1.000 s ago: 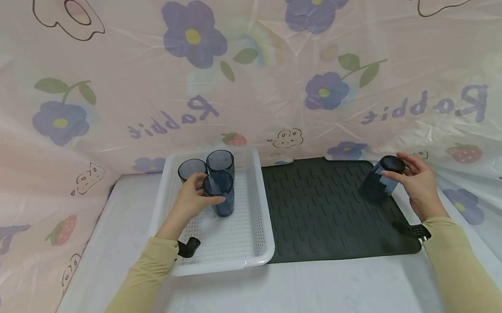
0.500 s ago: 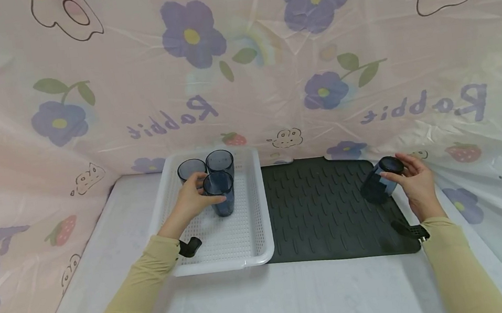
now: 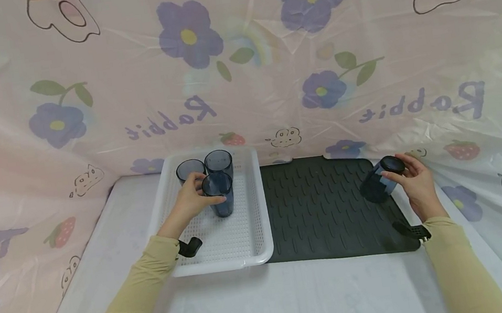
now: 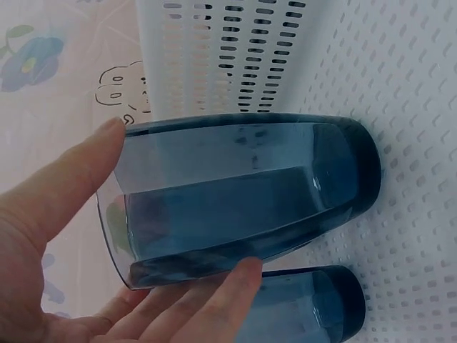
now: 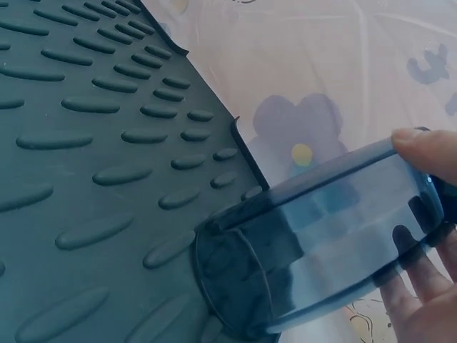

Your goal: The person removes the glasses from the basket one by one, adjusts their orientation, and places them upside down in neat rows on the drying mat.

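Observation:
Three dark blue clear tumblers stand together in a white perforated basket [image 3: 261,218]. My left hand [image 3: 191,200] holds the front tumbler [image 3: 223,205] near its rim, thumb on one side and fingers on the other. In the left wrist view this tumbler [image 4: 228,207] is upright with its base at the basket floor, a second tumbler [image 4: 303,307] beside it. At the right, my right hand [image 3: 417,183] grips a matching tumbler [image 3: 375,185] by its upper end. The right wrist view shows that tumbler [image 5: 321,229] with its lower end right at the ribbed dark mat.
The dark ribbed mat [image 3: 320,211] lies against the basket's right side. Behind the front tumbler are two others, a left one [image 3: 189,169] and a right one [image 3: 218,159]. A patterned curtain [image 3: 241,83] hangs close behind everything. White cloth [image 3: 298,298] covers the table.
Both hands keep their holds and stay nearly still. The head view has shifted very slightly.

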The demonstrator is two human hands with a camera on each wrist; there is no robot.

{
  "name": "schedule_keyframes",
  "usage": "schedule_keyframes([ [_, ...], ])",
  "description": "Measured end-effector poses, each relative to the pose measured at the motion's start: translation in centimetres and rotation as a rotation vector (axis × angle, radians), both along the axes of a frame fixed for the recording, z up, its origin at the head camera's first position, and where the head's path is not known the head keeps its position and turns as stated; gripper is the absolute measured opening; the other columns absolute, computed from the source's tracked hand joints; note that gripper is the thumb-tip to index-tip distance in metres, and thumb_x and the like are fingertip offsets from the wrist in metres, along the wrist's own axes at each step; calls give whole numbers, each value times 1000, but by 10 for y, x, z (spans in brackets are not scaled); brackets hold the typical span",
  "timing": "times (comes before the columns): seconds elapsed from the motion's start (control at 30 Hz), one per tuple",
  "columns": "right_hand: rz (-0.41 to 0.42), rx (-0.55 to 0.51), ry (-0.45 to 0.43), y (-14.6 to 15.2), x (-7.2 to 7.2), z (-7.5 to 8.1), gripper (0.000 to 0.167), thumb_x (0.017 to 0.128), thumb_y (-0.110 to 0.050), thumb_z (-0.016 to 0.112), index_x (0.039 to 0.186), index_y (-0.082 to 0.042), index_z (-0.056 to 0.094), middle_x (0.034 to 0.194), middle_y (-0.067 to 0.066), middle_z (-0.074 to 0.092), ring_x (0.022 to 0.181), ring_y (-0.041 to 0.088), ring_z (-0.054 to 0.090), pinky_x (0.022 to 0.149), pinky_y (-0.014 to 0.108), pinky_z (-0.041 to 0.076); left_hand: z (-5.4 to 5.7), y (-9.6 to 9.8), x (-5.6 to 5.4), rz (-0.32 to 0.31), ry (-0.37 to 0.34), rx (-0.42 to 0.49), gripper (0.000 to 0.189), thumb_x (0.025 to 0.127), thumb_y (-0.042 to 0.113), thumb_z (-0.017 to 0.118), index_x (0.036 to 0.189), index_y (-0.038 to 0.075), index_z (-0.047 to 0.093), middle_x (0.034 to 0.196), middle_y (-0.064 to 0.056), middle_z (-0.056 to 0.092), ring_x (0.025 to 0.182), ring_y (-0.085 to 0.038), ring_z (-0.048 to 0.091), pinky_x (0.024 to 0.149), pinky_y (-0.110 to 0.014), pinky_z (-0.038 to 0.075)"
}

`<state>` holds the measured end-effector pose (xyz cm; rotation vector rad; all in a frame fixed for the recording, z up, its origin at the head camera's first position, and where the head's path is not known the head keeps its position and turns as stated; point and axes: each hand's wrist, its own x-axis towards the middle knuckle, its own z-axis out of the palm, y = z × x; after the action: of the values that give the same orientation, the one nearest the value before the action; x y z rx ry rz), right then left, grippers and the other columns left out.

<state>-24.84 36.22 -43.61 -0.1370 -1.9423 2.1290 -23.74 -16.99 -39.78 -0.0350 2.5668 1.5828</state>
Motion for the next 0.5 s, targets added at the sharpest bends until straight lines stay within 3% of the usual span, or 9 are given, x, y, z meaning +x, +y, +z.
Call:
schedule_keyframes([
  [0.3, 23, 45, 12, 1, -4, -6, 62, 80, 9, 72, 132, -18, 52, 147, 9, 31, 109, 9, 45, 80, 7, 45, 1, -3, 4, -5, 9, -21, 87, 71, 24, 87, 138, 7, 35, 145, -23, 36, 126, -41, 42, 97, -51, 46],
  [0.5, 23, 69, 24, 2, -3, -10, 62, 81, 10, 71, 132, -19, 51, 141, 7, 36, 111, 9, 44, 81, 8, 42, 0, -6, 8, -14, -1, -33, 89, 71, 25, 87, 141, 9, 35, 142, -23, 38, 124, -42, 44, 95, -52, 47],
])
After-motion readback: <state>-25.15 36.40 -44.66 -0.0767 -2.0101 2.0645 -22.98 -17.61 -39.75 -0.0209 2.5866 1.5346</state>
